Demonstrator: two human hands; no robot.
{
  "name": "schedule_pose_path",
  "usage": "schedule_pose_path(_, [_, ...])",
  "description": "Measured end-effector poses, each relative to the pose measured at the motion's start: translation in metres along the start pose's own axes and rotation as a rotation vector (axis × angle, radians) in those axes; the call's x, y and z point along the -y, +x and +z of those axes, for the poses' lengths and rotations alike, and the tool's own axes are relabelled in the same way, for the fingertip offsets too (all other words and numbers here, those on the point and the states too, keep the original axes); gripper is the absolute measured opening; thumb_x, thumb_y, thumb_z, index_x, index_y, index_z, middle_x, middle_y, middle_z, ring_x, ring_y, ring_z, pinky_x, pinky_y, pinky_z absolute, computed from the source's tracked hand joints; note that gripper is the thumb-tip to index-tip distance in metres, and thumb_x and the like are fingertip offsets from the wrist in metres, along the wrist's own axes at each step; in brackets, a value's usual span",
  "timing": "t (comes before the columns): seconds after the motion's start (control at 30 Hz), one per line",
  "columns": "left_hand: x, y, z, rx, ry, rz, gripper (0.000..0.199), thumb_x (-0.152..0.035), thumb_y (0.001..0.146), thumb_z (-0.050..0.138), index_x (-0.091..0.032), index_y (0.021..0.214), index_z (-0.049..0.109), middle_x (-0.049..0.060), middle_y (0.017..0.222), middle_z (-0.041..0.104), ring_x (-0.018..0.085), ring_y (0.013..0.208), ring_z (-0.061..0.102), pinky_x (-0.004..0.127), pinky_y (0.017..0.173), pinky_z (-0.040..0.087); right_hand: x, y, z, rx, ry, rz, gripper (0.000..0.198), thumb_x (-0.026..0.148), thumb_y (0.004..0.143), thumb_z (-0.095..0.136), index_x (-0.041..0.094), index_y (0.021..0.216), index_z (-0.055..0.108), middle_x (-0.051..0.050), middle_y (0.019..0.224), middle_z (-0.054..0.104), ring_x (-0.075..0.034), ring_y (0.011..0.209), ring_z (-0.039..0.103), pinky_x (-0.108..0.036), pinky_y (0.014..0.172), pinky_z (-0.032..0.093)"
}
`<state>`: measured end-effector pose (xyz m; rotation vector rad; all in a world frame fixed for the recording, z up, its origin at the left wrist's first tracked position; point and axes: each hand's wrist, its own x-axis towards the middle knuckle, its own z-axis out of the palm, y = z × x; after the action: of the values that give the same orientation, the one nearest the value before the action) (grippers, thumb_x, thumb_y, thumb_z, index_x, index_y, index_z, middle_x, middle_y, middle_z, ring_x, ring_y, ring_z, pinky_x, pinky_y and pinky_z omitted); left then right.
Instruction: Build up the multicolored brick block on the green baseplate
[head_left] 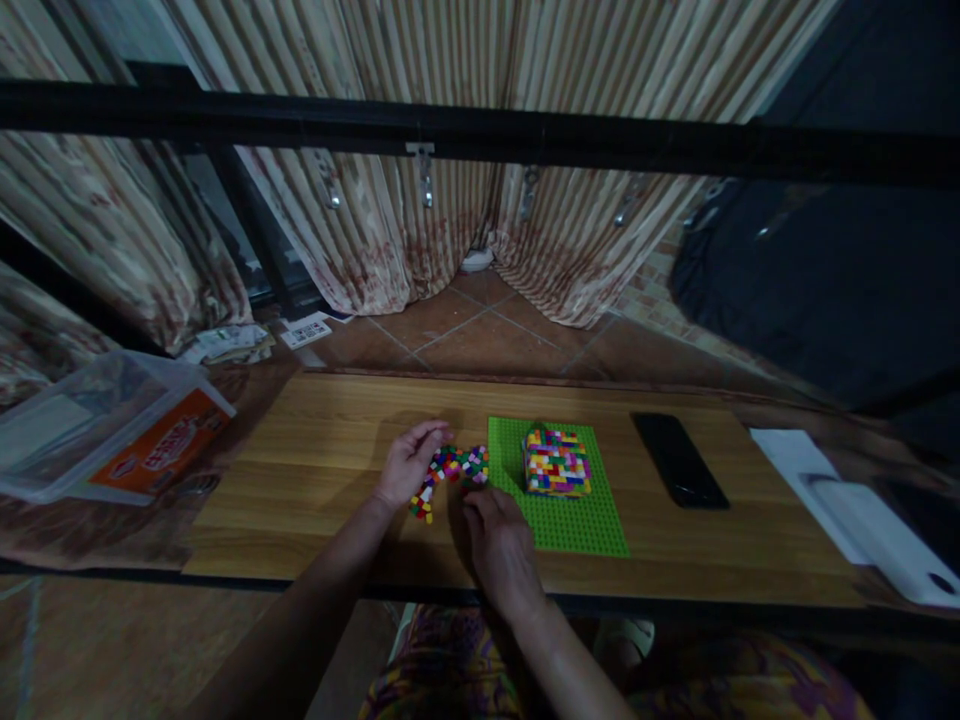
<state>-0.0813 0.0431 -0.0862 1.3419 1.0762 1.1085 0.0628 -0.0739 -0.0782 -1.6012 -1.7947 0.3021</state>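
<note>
A loose pile of small toy building bricks (455, 464) in many colours lies on the wooden table, left of a green baseplate (577, 530). On that baseplate stands a block-shaped build of multicoloured bricks (556, 463). My left hand (409, 463) is at the pile's left edge, thumb and fingers drawn together; what they hold, if anything, is too small to make out. Close to the pile's lower right side, my right hand (501, 545) is closed with its fingertips pinched. Its own fingers hide whatever is between them.
A black phone (679, 460) lies right of the baseplate. Farther right are a white sheet (799, 480) and a white case-like object (889, 540). A clear plastic bin with an orange label (161, 440) stands left of the table (300, 440). A dark bar (480, 128) crosses beyond it.
</note>
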Motion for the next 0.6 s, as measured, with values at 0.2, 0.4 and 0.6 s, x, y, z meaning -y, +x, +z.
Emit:
schedule_pose_path(0.2, [0.001, 0.000, -0.001, -0.011, 0.017, 0.000, 0.041, -0.051, 0.080, 0.061, -0.019, 0.105, 0.067, 0.007, 0.097, 0.073, 0.023, 0.097, 0.067, 0.037, 0.090, 0.050, -0.004, -0.007, -0.014, -0.076, 0.080, 0.052, 0.021, 0.019, 0.092, 0.043, 0.020, 0.093, 0.064, -0.006, 0.087, 0.066, -0.019, 0.083, 0.061, -0.032, 0.074, 0.049])
schedule_pose_path(0.4, [0.002, 0.000, -0.001, -0.006, -0.002, -0.018, 0.042, -0.051, 0.079, 0.061, -0.019, 0.106, 0.066, 0.007, 0.097, 0.073, 0.023, 0.097, 0.067, 0.037, 0.090, 0.050, -0.026, -0.005, -0.050, -0.267, 0.051, 0.115, 0.019, 0.026, 0.093, 0.047, 0.019, 0.094, 0.064, -0.007, 0.092, 0.068, -0.019, 0.084, 0.061, -0.034, 0.077, 0.049])
schedule_pose_path(0.6, [0.001, 0.001, -0.001, -0.010, -0.007, -0.019, 0.043, -0.052, 0.078, 0.062, -0.018, 0.104, 0.067, 0.007, 0.098, 0.073, 0.023, 0.097, 0.067, 0.037, 0.091, 0.049, -0.053, 0.010, -0.077, -0.530, -0.086, 0.217, 0.020, 0.034, 0.088, 0.054, 0.019, 0.090, 0.067, -0.008, 0.096, 0.062, -0.023, 0.096, 0.055, -0.040, 0.085, 0.044])
